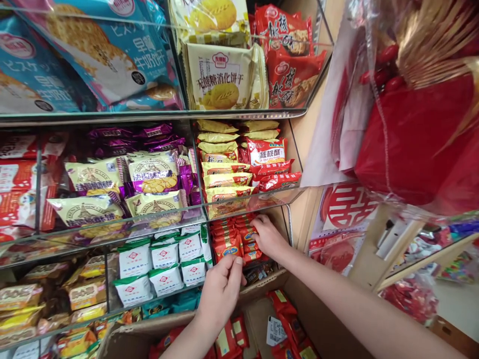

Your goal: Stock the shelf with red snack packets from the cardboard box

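Small red snack packets [227, 246] stand in tight rows in a lower shelf compartment. My left hand [220, 286] is at the compartment's front, its fingers curled and thumb pressed in at the lower edge of the front left packet. My right hand [270, 238] reaches in from the right, with bent fingers closed on the right-hand row of red packets; its fingertips are partly hidden among them. Below my hands, an open cardboard box [262, 289] holds more red packets [286, 324], some showing yellow labels and one a white sticker.
White-and-green packets [164, 262] fill the compartment to the left. A clear shelf lip [254, 203] runs just above my hands, below yellow and red walnut biscuit packs [267, 151]. A wooden side panel [305, 209] and red wrapped decorations [415, 129] stand at right.
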`<state>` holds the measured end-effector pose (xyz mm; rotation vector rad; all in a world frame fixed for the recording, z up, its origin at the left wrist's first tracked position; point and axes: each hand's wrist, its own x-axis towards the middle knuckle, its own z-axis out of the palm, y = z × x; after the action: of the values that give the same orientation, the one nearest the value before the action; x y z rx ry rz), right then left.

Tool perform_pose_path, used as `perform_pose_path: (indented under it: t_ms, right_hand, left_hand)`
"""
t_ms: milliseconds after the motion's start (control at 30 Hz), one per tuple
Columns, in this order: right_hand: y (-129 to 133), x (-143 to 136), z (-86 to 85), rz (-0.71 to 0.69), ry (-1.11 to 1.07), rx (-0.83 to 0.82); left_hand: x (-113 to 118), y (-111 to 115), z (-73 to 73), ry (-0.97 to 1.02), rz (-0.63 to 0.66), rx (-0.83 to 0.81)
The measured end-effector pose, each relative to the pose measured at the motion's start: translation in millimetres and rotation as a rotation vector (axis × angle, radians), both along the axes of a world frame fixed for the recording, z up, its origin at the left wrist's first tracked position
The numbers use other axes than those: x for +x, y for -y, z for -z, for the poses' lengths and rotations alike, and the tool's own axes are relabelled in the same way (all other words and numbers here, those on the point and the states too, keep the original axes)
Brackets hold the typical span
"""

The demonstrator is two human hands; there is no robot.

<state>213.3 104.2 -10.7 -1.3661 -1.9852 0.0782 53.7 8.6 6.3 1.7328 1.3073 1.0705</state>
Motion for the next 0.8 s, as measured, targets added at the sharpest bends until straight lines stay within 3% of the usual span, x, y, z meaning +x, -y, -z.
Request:
perform_pose_path:
  t_ms: [167, 533, 667, 800]
  right_hand:
    - [11, -2, 5.0, 0.013, 0.021, -0.01]
    - [18, 4, 7.2, -0.011, -0.062, 0.152]
    - [22, 3, -6.1, -0.077, -0.125, 0.255]
    - [59, -1, -24.4, -0.28, -0.165, 0.329]
  left_hand:
    - [1, -1, 1.9, -0.009, 0.026, 0.014]
    - [5, 2, 1.0, -0.056, 0.068, 0.012]
    - [4, 4, 0.8, 0.019, 0.026, 0.0]
    - [1, 4, -1.1, 0.161, -0.042, -0.002]
